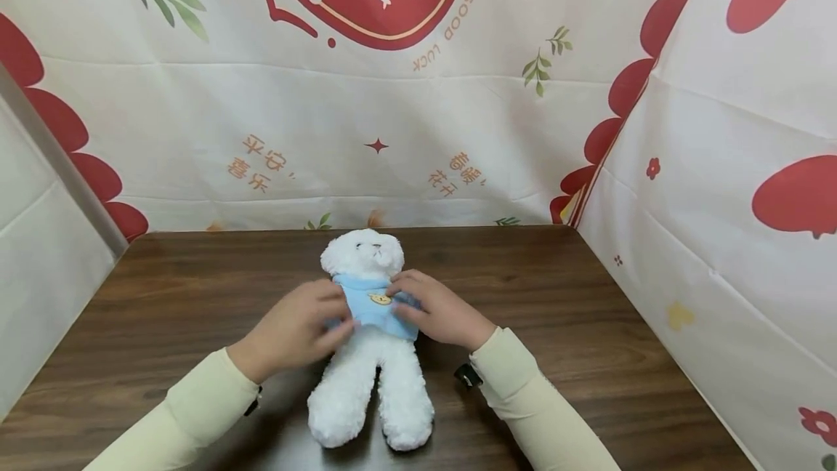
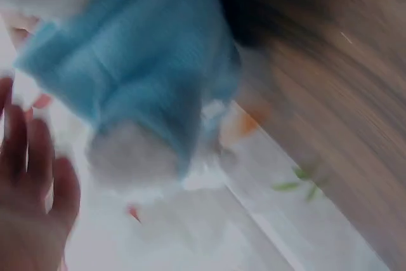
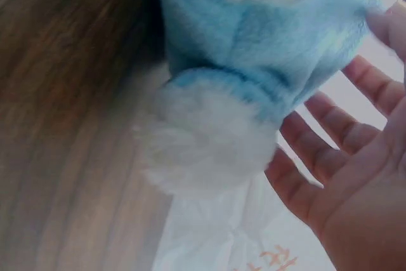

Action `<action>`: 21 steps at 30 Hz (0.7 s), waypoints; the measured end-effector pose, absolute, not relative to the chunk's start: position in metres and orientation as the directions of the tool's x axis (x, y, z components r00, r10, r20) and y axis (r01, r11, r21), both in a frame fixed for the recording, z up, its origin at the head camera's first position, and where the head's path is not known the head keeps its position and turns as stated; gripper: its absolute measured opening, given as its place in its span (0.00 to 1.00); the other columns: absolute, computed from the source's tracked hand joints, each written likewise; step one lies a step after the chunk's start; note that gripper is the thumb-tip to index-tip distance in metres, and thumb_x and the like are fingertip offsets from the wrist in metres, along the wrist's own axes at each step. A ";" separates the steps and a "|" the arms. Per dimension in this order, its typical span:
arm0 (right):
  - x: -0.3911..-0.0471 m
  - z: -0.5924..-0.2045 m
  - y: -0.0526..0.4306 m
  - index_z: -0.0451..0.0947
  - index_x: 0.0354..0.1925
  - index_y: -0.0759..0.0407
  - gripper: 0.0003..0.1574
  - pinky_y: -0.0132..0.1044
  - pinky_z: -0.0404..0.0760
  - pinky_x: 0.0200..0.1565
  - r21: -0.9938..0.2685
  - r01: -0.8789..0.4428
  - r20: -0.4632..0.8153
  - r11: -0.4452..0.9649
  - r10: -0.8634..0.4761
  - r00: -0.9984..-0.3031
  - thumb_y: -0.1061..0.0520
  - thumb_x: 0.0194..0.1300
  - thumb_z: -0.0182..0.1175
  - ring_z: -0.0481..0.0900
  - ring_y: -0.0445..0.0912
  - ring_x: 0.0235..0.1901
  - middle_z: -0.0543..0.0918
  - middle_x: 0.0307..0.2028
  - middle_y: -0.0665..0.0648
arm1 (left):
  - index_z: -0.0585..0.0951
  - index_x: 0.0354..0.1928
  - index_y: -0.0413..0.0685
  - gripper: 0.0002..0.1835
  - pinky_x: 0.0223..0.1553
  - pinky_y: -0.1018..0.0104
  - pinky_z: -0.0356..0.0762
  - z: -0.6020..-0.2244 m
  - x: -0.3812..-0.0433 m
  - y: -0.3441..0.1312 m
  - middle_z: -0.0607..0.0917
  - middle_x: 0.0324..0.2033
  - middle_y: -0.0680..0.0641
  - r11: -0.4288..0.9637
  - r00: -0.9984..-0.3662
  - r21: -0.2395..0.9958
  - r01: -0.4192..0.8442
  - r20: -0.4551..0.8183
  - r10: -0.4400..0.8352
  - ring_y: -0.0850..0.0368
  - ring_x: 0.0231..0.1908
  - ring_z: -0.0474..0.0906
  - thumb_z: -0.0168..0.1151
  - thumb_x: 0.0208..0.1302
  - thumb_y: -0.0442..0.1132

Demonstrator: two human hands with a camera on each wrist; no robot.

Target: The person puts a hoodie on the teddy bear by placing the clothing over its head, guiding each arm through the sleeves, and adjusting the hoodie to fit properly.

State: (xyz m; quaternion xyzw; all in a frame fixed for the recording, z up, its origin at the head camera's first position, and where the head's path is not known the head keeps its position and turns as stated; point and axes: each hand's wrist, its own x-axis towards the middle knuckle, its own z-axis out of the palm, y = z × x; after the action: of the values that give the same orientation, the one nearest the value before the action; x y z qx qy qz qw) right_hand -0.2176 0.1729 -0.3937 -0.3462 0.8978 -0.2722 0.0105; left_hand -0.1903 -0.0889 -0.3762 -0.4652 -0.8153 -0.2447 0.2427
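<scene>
A white fluffy teddy bear [image 1: 369,362] in a blue shirt [image 1: 362,304] with a small yellow emblem lies on its back on the table, legs toward me. My left hand [image 1: 297,322] is over the bear's side at the shirt; in the left wrist view its fingers [image 2: 39,157] are spread and apart from the blue cloth [image 2: 146,49]. On the other side, my right hand [image 1: 441,307] has its fingertips right at the shirt. Seen from the right wrist, these loosely extended fingers [image 3: 317,138] lie beside the shirt and a white furry arm [image 3: 209,138]. Neither hand grips the bear.
A dark wooden table [image 1: 536,355] carries the bear. White printed cloth [image 1: 418,115] hangs behind its far edge, with more cloth [image 1: 719,202] along the right and a pale panel [image 1: 46,238] at left. Black straps [image 1: 467,376] show at the wrists.
</scene>
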 end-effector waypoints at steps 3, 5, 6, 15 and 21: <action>-0.218 -0.397 0.176 0.72 0.51 0.49 0.15 0.38 0.72 0.50 -0.527 -0.563 0.190 0.637 -0.557 -0.809 0.47 0.69 0.48 0.69 0.41 0.52 0.69 0.55 0.49 | 0.80 0.29 0.51 0.05 0.34 0.61 0.69 -0.379 -0.198 -0.097 0.74 0.30 0.54 0.587 -0.570 0.204 0.783 0.612 0.548 0.58 0.32 0.69 0.65 0.55 0.44; -0.216 -0.399 0.176 0.71 0.51 0.49 0.18 0.37 0.72 0.49 -0.529 -0.534 0.169 0.659 -0.535 -0.828 0.44 0.68 0.50 0.70 0.40 0.50 0.69 0.54 0.48 | 0.81 0.36 0.50 0.10 0.37 0.58 0.71 -0.385 -0.201 -0.101 0.75 0.36 0.51 0.645 -0.631 0.203 0.737 0.550 0.547 0.55 0.37 0.71 0.66 0.55 0.46; -0.215 -0.399 0.176 0.71 0.52 0.50 0.21 0.37 0.72 0.49 -0.522 -0.533 0.154 0.666 -0.541 -0.827 0.43 0.66 0.51 0.69 0.40 0.50 0.69 0.54 0.48 | 0.81 0.39 0.51 0.12 0.39 0.57 0.72 -0.388 -0.201 -0.103 0.75 0.39 0.49 0.655 -0.648 0.200 0.729 0.510 0.566 0.53 0.39 0.71 0.66 0.54 0.47; -0.209 -0.400 0.179 0.66 0.59 0.50 0.34 0.36 0.69 0.52 -0.481 -0.542 0.070 0.689 -0.586 -0.807 0.39 0.58 0.60 0.66 0.38 0.52 0.63 0.58 0.48 | 0.78 0.47 0.53 0.19 0.46 0.60 0.72 -0.400 -0.198 -0.115 0.72 0.49 0.49 0.649 -0.707 0.290 0.703 0.381 0.596 0.57 0.47 0.70 0.66 0.55 0.50; -0.213 -0.398 0.190 0.68 0.57 0.50 0.30 0.37 0.71 0.51 -0.510 -0.514 0.115 0.690 -0.537 -0.836 0.38 0.61 0.56 0.69 0.39 0.51 0.63 0.59 0.48 | 0.78 0.48 0.52 0.17 0.43 0.61 0.74 -0.396 -0.199 -0.128 0.72 0.50 0.50 0.671 -0.738 0.321 0.669 0.396 0.546 0.59 0.45 0.72 0.62 0.59 0.50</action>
State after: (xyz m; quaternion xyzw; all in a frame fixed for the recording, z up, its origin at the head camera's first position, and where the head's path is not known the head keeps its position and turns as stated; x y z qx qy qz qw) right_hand -0.2130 0.1899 -0.3984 -0.2858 0.9190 -0.2708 0.0215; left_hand -0.1991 -0.1278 -0.3960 -0.3360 -0.9040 -0.2277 0.1344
